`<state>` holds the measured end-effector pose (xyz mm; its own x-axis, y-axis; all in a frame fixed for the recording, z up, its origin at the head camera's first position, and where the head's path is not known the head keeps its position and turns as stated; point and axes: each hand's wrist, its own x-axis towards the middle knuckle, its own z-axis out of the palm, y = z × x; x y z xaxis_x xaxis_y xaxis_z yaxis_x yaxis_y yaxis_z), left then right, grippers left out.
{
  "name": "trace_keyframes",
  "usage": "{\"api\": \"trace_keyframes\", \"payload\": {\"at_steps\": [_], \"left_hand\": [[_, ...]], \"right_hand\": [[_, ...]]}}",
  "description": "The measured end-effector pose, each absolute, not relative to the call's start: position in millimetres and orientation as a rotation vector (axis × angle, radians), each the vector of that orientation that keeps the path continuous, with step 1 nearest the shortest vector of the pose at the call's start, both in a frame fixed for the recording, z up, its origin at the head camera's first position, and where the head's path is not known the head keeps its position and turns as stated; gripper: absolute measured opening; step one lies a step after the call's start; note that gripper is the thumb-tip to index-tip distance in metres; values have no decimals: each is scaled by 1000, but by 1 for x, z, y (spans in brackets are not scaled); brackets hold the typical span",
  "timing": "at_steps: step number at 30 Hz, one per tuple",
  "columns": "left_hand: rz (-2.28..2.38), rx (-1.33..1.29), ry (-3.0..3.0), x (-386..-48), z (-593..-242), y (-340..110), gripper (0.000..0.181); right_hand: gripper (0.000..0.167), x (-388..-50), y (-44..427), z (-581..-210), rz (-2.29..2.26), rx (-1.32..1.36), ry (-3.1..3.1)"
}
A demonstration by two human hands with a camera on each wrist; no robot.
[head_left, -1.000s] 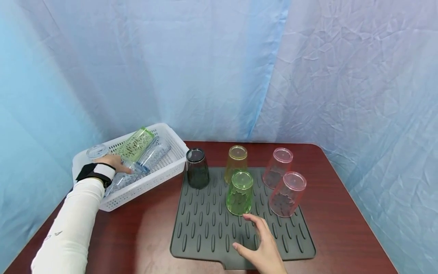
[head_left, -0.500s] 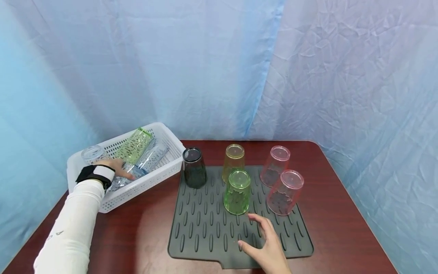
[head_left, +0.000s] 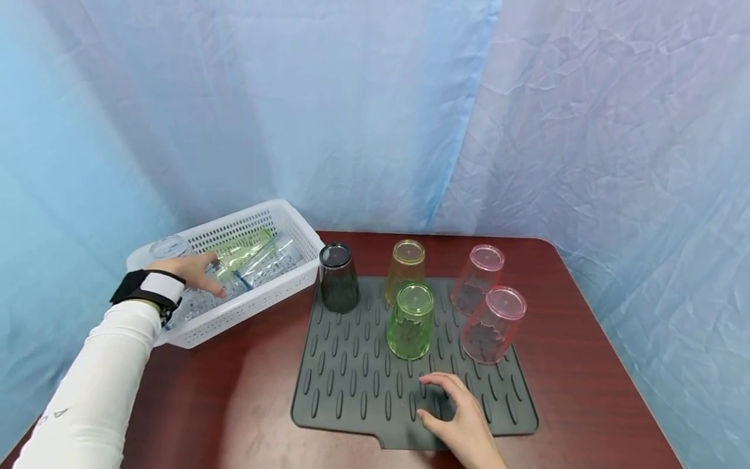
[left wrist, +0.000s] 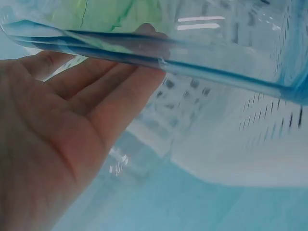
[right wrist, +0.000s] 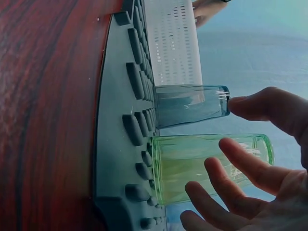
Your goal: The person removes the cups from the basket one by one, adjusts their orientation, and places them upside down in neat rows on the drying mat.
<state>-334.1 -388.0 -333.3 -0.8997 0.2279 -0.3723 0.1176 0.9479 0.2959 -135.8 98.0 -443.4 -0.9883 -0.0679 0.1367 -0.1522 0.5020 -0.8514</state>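
My left hand reaches into a white perforated basket, thumb and fingers spread over clear glasses that lie inside. In the left wrist view its fingers are nearly straight, their tips seen through a blue-tinted clear glass. Also in the basket lie a light green glass and another clear glass. Over the front of a grey drying mat, my right hand hovers in a wide C shape, holding nothing. Nearest to it stands an upside-down green glass.
More glasses stand upside down on the mat: a black glass, a yellow glass and two pink ones, a rear pink glass and a front pink glass. The dark red table ends at a pale blue curtain.
My left hand has shifted slightly within the basket, its thumb and fingers now more widely spread. The right hand has moved a little right. The glasses on the mat stay put.
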Motion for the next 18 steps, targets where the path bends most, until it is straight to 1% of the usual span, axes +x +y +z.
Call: {"api": "trace_keyframes", "payload": {"at_steps": [5, 10, 18], "left_hand": [[378, 403, 2763, -323, -320, -392, 90], [449, 445, 2785, -310, -308, -393, 82], [477, 527, 2831, -296, -292, -383, 80]], "right_hand": [[41, -136, 98, -446, 1484, 209, -2643], [40, -135, 99, -448, 1536, 207, -2630], [37, -131, 97, -448, 1645, 164, -2611]]}}
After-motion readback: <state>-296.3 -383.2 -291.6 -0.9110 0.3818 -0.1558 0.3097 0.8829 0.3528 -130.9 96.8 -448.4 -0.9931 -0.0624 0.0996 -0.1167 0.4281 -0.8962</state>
